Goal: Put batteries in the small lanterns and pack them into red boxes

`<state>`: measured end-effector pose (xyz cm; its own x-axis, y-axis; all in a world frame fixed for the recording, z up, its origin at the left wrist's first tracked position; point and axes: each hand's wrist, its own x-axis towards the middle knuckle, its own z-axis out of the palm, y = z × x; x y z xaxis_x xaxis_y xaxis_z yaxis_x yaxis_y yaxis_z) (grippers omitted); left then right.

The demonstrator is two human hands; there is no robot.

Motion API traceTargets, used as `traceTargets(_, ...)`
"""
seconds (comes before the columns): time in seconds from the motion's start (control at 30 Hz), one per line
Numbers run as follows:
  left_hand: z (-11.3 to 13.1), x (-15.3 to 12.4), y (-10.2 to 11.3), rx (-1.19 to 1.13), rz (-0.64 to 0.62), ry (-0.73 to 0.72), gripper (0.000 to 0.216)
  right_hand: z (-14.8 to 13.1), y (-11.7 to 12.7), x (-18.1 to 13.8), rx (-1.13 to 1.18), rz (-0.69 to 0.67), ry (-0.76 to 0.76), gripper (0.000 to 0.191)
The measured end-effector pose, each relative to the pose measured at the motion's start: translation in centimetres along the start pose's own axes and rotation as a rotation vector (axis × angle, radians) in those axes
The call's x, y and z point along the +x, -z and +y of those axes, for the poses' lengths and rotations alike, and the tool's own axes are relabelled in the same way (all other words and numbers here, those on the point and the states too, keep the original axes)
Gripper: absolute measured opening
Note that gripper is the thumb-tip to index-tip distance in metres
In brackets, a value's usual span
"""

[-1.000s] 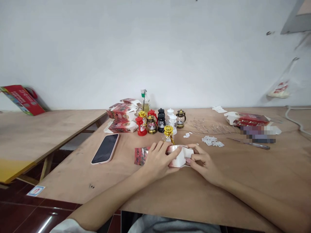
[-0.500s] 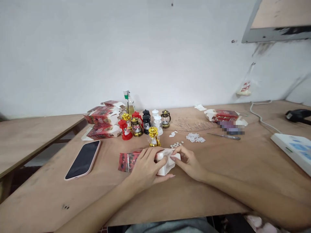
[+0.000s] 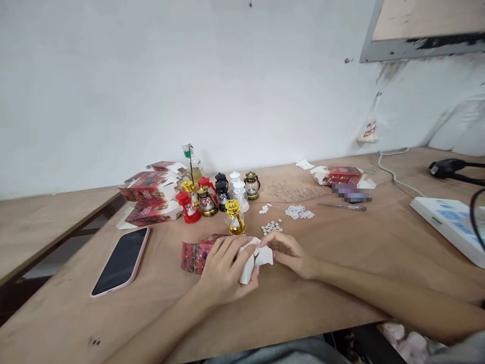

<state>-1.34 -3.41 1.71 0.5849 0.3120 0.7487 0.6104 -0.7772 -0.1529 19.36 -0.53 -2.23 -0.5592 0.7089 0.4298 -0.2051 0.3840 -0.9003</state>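
Both my hands work on a small red printed carton (image 3: 195, 254) lying on its side on the wooden table (image 3: 341, 263). My left hand (image 3: 225, 270) is curled over the carton's body, fingers wrapped on its white open end. My right hand (image 3: 288, 251) pinches the white end flaps (image 3: 261, 255). A gold toy lantern (image 3: 235, 218) stands just behind the carton. Behind it clusters a group of small lanterns (image 3: 217, 194) in red, black, white and gold.
A phone (image 3: 121, 260) lies screen-up at the left. Stacked red cartons (image 3: 149, 198) sit behind it. Small round discs (image 3: 271, 227), white bits (image 3: 299, 213), metal pins (image 3: 299, 192), a thin metal tool (image 3: 343, 206), a white power strip (image 3: 450, 225) and a second table (image 3: 45, 222) are around.
The view has swung right, shifting everything leftward. My hands stay on the carton, which has turned so its red end points left and the white flaps are folded in closer.
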Motion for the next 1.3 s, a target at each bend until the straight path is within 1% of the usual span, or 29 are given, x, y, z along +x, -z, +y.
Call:
traceTargets(0.13,-0.2,-0.1,-0.1,-0.05,0.024,-0.014,0.034,0.0,-0.4,0.2,0.088,-0.039,-0.028,0.022)
traceTargets(0.27,-0.1,-0.2,-0.3,-0.113,-0.011,-0.121,0.036,-0.1,-0.7,0.3,0.108,-0.063,-0.079,0.018)
traceTargets(0.4,0.0,-0.4,-0.5,-0.112,-0.038,-0.17,0.034,-0.2,-0.8,0.4,0.16,-0.054,-0.141,0.026)
traceTargets(0.5,0.0,-0.4,-0.5,-0.103,-0.047,-0.166,0.034,-0.3,-0.9,0.4,0.182,-0.052,-0.148,0.029)
traceTargets(0.7,0.3,-0.3,-0.6,-0.141,-0.04,-0.084,0.032,-0.5,-0.6,0.3,0.152,-0.016,-0.168,0.034)
traceTargets(0.93,0.6,-0.3,-0.7,-0.153,-0.021,-0.087,0.032,0.0,-1.3,0.4,0.073,0.074,-0.183,0.044)
traceTargets(1.0,0.7,-0.3,-0.6,-0.157,-0.006,-0.1,0.033,0.1,-1.0,0.5,0.018,0.071,-0.16,0.047)
traceTargets(1.07,1.0,-0.3,-0.6,-0.15,0.004,-0.12,0.036,-0.2,0.5,1.0,-0.114,0.042,-0.092,0.051)
traceTargets(1.1,1.1,-0.3,-0.7,-0.143,0.008,-0.129,0.036,-0.5,1.9,1.4,-0.213,0.03,-0.045,0.051)
traceTargets(1.13,1.2,-0.4,-0.8,-0.135,0.01,-0.14,0.034,-0.9,3.7,2.0,-0.342,0.094,0.011,0.049)
traceTargets(1.17,1.3,-0.4,-1.0,-0.126,0.007,-0.151,0.031,-1.4,6.1,2.7,-0.496,0.208,0.04,0.04)
traceTargets(1.2,1.4,-0.5,-1.1,-0.119,0.006,-0.16,0.026,-1.9,8.8,3.5,-0.666,0.312,0.044,0.035)
traceTargets(1.23,1.4,-0.7,-1.3,-0.112,0.001,-0.168,0.022,-2.5,11.8,4.4,-0.849,0.384,0.047,0.037)
traceTargets(1.27,1.5,-0.8,-1.5,-0.106,-0.003,-0.172,0.019,-3.1,15.0,5.2,-1.035,0.408,0.038,0.043)
traceTargets(1.3,1.6,-0.9,-1.7,-0.102,-0.005,-0.177,0.017,-3.6,18.1,5.8,-1.213,0.387,-0.012,0.051)
